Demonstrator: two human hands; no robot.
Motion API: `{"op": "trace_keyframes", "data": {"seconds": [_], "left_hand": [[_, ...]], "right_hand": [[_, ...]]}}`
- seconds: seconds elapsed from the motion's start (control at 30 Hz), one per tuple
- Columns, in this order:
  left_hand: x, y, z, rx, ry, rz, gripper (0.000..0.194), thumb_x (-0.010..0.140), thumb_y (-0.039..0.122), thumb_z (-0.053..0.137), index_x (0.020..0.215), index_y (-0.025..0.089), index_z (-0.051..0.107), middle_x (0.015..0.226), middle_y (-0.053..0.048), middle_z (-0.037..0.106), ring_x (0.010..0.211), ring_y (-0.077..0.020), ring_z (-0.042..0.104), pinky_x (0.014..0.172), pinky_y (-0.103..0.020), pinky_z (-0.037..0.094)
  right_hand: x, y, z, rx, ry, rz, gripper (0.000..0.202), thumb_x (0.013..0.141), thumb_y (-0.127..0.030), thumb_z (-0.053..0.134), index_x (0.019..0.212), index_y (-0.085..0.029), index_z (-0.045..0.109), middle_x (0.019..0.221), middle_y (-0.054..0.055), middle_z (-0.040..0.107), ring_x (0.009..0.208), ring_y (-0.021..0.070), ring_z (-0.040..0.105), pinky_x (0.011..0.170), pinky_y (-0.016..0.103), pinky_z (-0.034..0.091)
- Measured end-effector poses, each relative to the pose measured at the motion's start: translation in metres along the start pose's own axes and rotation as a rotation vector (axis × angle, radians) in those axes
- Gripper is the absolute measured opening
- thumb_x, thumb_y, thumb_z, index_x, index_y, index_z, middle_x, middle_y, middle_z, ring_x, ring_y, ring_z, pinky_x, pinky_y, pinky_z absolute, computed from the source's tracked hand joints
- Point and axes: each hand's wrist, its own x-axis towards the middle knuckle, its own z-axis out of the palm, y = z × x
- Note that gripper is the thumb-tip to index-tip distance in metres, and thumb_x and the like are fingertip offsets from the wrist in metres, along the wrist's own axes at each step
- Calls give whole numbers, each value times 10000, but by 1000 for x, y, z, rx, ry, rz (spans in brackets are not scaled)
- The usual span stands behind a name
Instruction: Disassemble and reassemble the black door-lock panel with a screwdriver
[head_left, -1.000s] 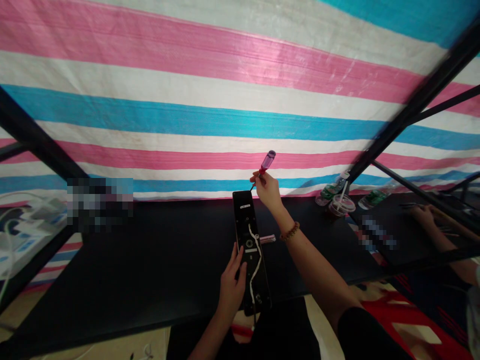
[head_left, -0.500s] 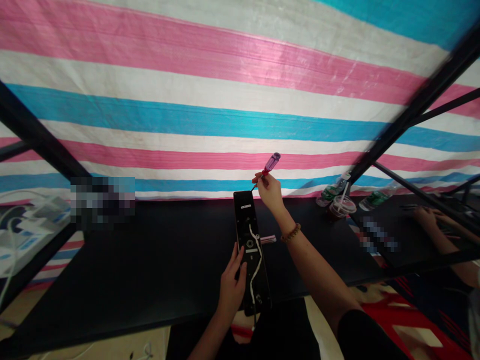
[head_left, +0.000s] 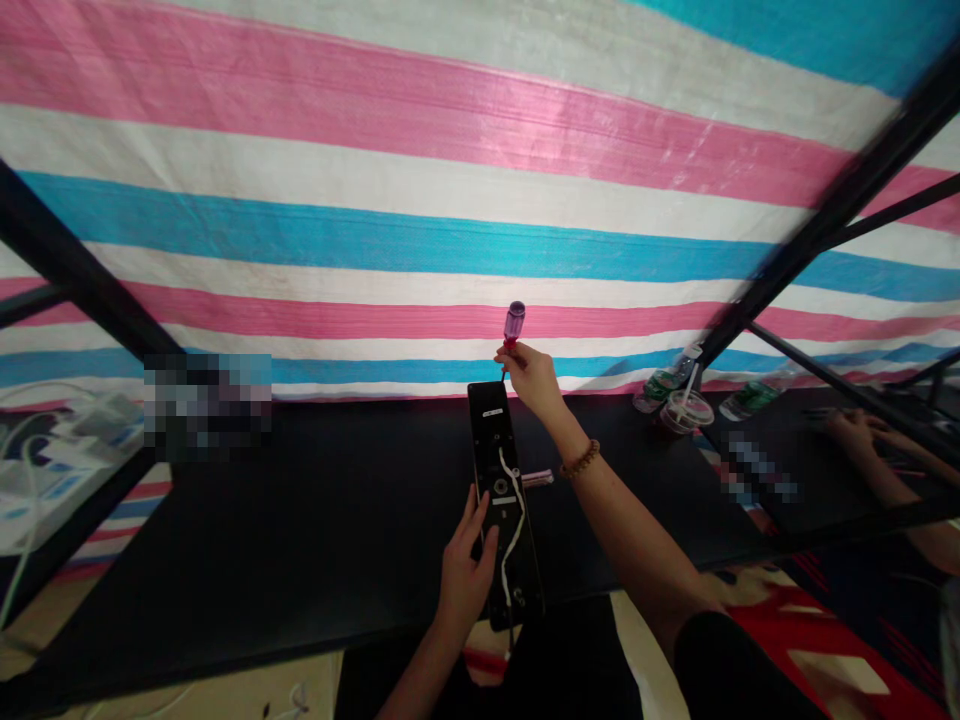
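Observation:
A long black panel [head_left: 489, 425], perhaps a device housing, lies lengthwise on the black table, its near end at the table's front edge. A white cable [head_left: 517, 530] runs along it and hangs off the near end. My left hand [head_left: 466, 565] rests on the panel's left side, fingers spread and partly over its face. With my right hand [head_left: 531, 375] I grip a screwdriver [head_left: 514, 320] with a purple translucent handle, held nearly upright. Its shaft points down at the panel's far right corner; whether the tip touches cannot be made out.
A second clear-handled tool [head_left: 538, 478] lies right of the panel. A lidded cup with a straw [head_left: 684, 412] and plastic bottles [head_left: 664, 385] stand at the right. Another person's hands [head_left: 851, 430] are on the far right. A white power strip [head_left: 45, 500] is at the left.
The screwdriver has swung from a rightward lean to nearly upright, its handle moving left. My right hand has shifted slightly left. My left hand and the panel are almost unmoved.

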Motion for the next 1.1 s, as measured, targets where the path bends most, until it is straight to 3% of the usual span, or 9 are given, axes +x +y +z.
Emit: {"op": "trace_keyframes", "data": {"seconds": [0.13, 0.43, 0.67, 1.1], "left_hand": [[0, 0, 1, -15, 13, 0, 484, 986, 354, 518, 1466, 293, 504, 1621, -45, 363, 1463, -231, 383, 1208, -401, 329], [1, 0, 0, 4, 23, 11, 487, 975, 340, 538, 1460, 296, 512, 1602, -58, 395, 1451, -254, 399, 1194, -430, 353], [-1, -3, 1, -7, 16, 11, 487, 985, 352, 522, 1468, 295, 501, 1613, -64, 377, 1468, -244, 377, 1209, -435, 323], [1, 1, 0, -1, 34, 29, 484, 969, 328, 543, 1452, 300, 523, 1594, -65, 412, 1443, -256, 419, 1189, -447, 366]], "right_hand": [[0, -2, 0, -23, -25, -1, 142, 908, -269, 551, 951, -207, 671, 877, 58, 761, 782, 192, 733, 680, 296, 581], [-5, 2, -2, 49, 59, 33, 155, 858, -356, 640, 789, -218, 642, 735, 6, 715, 658, 181, 702, 662, 305, 580], [-9, 11, -9, 97, 66, 27, 178, 921, -378, 563, 902, -220, 643, 847, 49, 753, 767, 197, 738, 733, 350, 616], [-15, 15, -10, 126, 68, 28, 171, 938, -363, 542, 909, -216, 624, 847, 55, 745, 749, 194, 737, 733, 363, 626]]}}
